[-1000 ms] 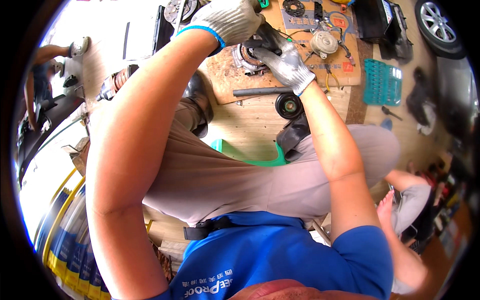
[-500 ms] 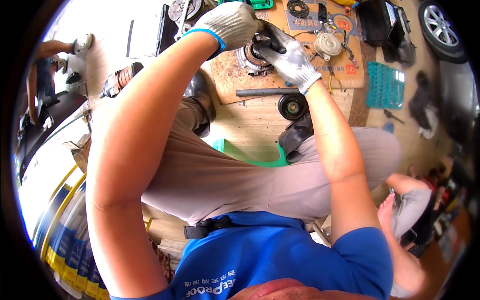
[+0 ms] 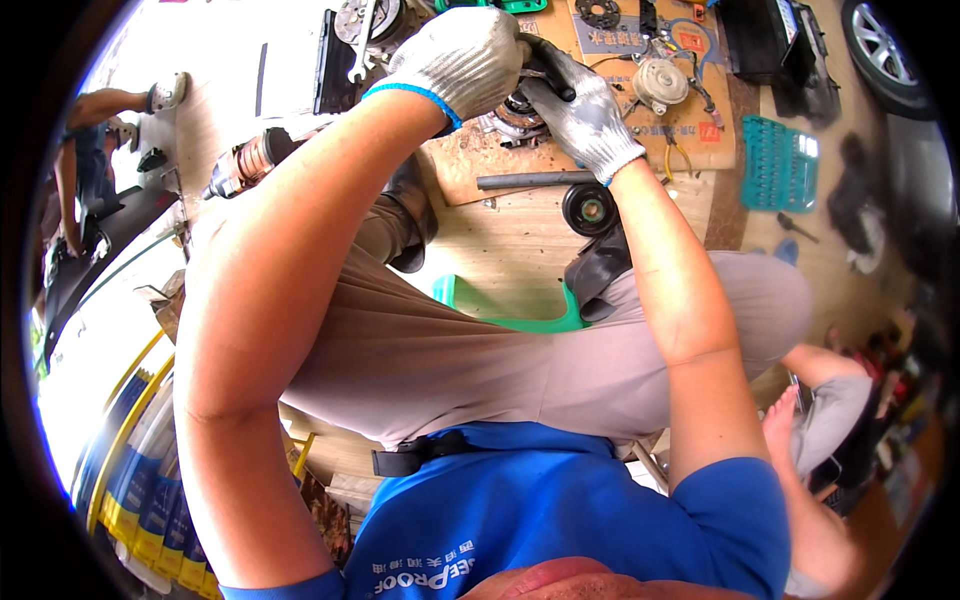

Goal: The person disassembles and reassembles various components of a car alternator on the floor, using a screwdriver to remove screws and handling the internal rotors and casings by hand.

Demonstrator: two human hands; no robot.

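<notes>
Both of my hands wear knitted work gloves and meet at the top centre, over a round metal car part (image 3: 518, 125) with a copper-coloured ring. My left hand (image 3: 462, 62) is closed, its knuckles upward; whatever its fingers grip is hidden behind the glove. Dark, soiled fingers of my right hand (image 3: 582, 108) are curled close against the left fingertips, and I cannot make out what is in them. The part lies on a cardboard sheet (image 3: 460, 170), mostly covered by my hands.
A dark rod (image 3: 535, 181) and a black pulley (image 3: 590, 209) lie nearer me. Beyond are a wrench (image 3: 363, 45), a round silver part (image 3: 660, 83) with wires, and a teal socket tray (image 3: 778, 165). A green stool (image 3: 540, 324) shows between my legs. Other people sit left and right.
My hands have shifted slightly against the round part, and the right fingers now cover more of it. The view has moved a little; the parts around have stayed put.
</notes>
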